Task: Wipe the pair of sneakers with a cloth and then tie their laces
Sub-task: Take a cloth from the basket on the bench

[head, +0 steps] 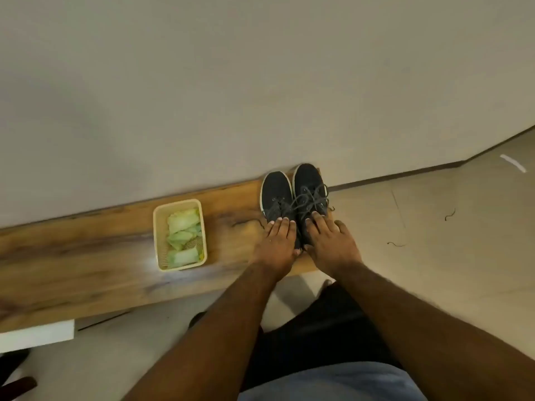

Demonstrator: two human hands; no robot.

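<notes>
While both sneakers [292, 198] stand mid-frame, I note left hand [278, 241] and right hand [330, 244] resting flat-fingered on their heels, which stay hidden.

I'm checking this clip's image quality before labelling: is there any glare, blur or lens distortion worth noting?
Head view: a bright glare patch on the wooden bench beside the basket; the wide lens bows the bench and wall edges; the frame is soft overall, so the dark sneakers and their laces show little detail.
</notes>
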